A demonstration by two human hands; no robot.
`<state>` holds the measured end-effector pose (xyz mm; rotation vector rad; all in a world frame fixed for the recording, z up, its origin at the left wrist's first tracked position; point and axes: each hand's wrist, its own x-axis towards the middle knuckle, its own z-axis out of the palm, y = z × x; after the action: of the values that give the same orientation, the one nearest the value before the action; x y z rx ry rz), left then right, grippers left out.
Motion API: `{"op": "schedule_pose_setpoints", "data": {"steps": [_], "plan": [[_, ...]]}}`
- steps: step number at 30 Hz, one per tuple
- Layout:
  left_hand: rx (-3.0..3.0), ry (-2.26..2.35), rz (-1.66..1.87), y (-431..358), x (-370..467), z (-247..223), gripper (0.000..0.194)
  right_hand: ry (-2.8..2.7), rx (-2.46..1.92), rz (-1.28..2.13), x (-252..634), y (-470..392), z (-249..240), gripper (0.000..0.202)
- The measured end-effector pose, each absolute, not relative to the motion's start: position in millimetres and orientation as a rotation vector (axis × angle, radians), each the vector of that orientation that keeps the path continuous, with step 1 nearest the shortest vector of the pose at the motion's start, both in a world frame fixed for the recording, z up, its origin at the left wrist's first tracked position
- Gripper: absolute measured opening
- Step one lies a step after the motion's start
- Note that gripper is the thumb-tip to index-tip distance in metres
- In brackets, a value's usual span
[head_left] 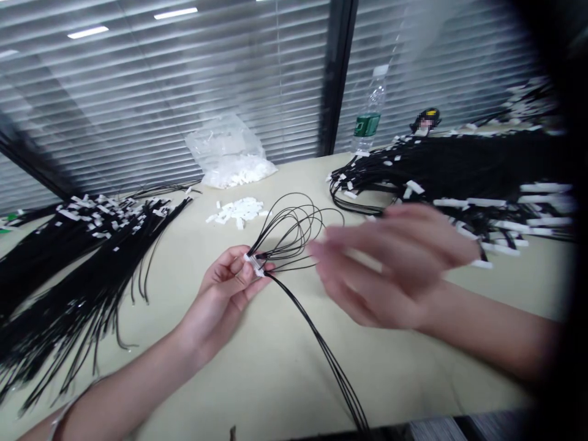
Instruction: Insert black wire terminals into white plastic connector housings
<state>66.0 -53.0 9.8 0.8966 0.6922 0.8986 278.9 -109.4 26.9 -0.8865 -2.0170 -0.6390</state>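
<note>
Between its thumb and fingers, my left hand [229,278] grips a white connector [255,265]. Thin black wires [298,229] rise from the connector and bend in wide loops to the right. From its lower end a strand of black wires [316,334] runs down to the table's front edge. My right hand [390,266] is smeared by motion at the right of the loops, its fingertips close to them. Whether it touches or holds a wire cannot be made out.
A pile of small white connectors [239,210] lies behind my left hand, before a clear plastic bag [229,156] of more. Bundles of black wires with white ends cover the left [92,269] and right [459,165] sides. A plastic bottle [369,113] stands near the window blinds.
</note>
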Motion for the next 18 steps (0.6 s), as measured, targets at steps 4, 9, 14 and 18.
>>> {"op": "schedule_pose_setpoints", "data": {"steps": [4, 9, 14, 18], "plan": [[0.935, 0.684, 0.875, -53, 66, 11, 0.020, -2.237, -0.873, -0.530, 267, -111, 21, 0.010], [1.028, 0.679, 0.832, -54, 66, 13, 0.013, -2.159, -1.104, 0.151, 253, -113, 14, 0.014], [1.046, 0.673, 0.819, -55, 66, 13, 0.013, -2.130, -1.230, 0.340, 250, -118, 14, 0.013], [1.068, 0.659, 0.807, -54, 66, 12, 0.012, -2.145, -1.223, 0.351, 250, -116, 15, 0.018]]}}
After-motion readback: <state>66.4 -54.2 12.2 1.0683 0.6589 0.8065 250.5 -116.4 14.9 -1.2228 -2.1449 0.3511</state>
